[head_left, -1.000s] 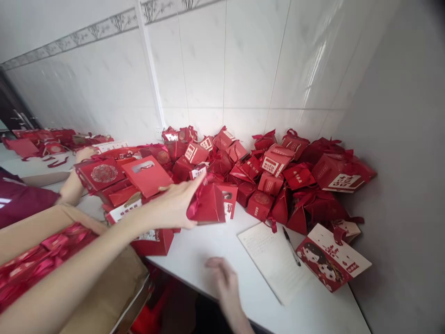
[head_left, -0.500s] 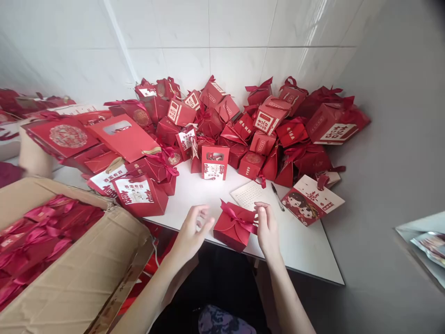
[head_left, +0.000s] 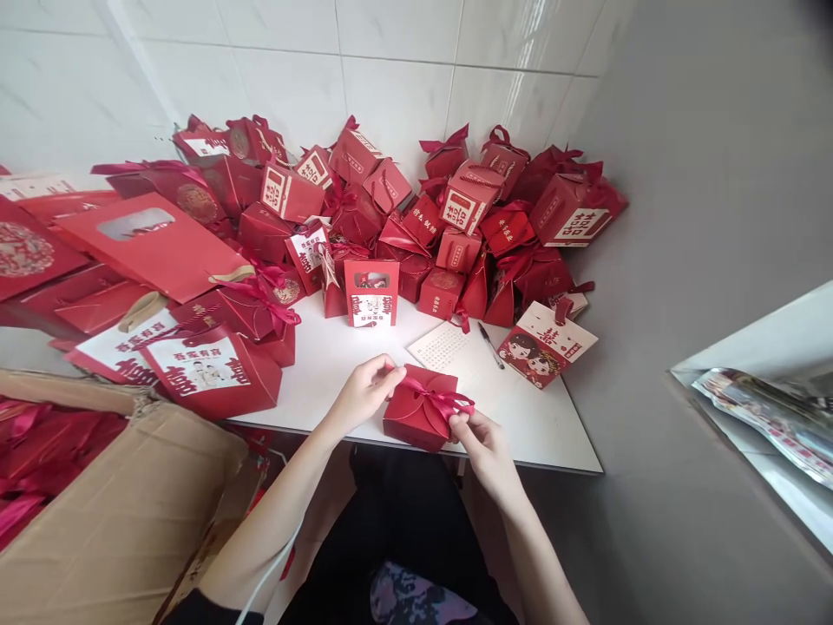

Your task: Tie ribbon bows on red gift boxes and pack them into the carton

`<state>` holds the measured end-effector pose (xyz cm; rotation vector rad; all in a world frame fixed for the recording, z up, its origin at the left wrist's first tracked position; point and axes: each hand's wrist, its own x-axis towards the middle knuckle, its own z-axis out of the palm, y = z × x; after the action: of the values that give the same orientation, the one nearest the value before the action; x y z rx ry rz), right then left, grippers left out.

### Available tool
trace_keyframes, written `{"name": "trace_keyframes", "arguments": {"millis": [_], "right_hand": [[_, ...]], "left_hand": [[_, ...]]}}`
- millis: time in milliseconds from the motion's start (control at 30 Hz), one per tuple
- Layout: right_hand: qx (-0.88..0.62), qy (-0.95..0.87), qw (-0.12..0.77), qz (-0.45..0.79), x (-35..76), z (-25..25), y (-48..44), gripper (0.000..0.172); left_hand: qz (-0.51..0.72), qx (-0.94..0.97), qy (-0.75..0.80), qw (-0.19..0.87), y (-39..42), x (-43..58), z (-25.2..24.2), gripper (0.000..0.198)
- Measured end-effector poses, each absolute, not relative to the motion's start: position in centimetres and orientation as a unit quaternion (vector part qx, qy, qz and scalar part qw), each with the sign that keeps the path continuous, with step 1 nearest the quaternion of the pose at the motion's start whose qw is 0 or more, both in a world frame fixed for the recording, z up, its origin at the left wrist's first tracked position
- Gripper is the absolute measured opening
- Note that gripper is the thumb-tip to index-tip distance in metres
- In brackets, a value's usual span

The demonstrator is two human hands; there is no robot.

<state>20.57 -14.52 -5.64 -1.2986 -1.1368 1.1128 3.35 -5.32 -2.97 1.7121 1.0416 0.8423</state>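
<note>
A red gift box with curved overlapping flaps sits at the front edge of the white table, close to me. Across its top runs a magenta ribbon tied in a bow. My left hand pinches an end of this ribbon at the box's upper left. At the right side, my right hand has thumb and fingers closed on the ribbon's other side, by the loop. Just behind the box lies a sheet of printed paper, and a black pen rests beside it.
Many red gift boxes are piled along the tiled wall. A cardboard carton full of ribboned boxes stands at the left. To the right are a cartoon-printed box, a grey panel and a shelf holding a shiny packet.
Both hands were apart from the ribbon and now grip it from either side. The box has turned slightly. My view has shifted to the right.
</note>
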Motion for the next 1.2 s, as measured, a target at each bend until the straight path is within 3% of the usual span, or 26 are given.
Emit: {"name": "trace_keyframes", "arguments": {"millis": [133, 300, 400, 533, 633, 733, 967, 1200], "right_hand": [[-0.495, -0.385, 0.601, 0.496, 22.6, -7.0, -13.9, 0.034], [-0.470, -0.250, 0.735, 0.420, 28.2, -8.1, -14.0, 0.043], [-0.472, -0.238, 0.760, 0.378, 29.3, -7.6, -14.3, 0.045], [-0.487, -0.364, 0.677, 0.415, 25.6, -6.3, -12.5, 0.023], [-0.504, -0.505, 0.549, 0.435, 21.5, -6.1, -9.2, 0.030], [-0.518, -0.550, 0.481, 0.444, 18.7, -6.8, -5.6, 0.039], [-0.459, -0.570, 0.415, 0.540, 16.2, -7.2, -2.0, 0.042], [-0.400, -0.535, 0.448, 0.594, 17.6, -7.2, -3.3, 0.039]], "left_hand": [[0.399, 0.645, 0.498, 0.421, -5.2, 1.1, -4.2, 0.026], [0.467, 0.544, 0.633, 0.291, -4.9, -5.5, -4.6, 0.018], [0.518, 0.495, 0.625, 0.310, -4.8, -7.8, -5.0, 0.019], [0.545, 0.480, 0.543, 0.422, -4.5, -6.6, -5.9, 0.022], [0.572, 0.425, 0.508, 0.483, -4.2, -4.7, -6.3, 0.026], [0.581, 0.396, 0.493, 0.513, -4.1, -4.0, -6.3, 0.031], [0.583, 0.401, 0.468, 0.530, -3.9, -5.0, -6.8, 0.033], [0.592, 0.401, 0.467, 0.520, -4.8, -6.4, -7.2, 0.036]]}}
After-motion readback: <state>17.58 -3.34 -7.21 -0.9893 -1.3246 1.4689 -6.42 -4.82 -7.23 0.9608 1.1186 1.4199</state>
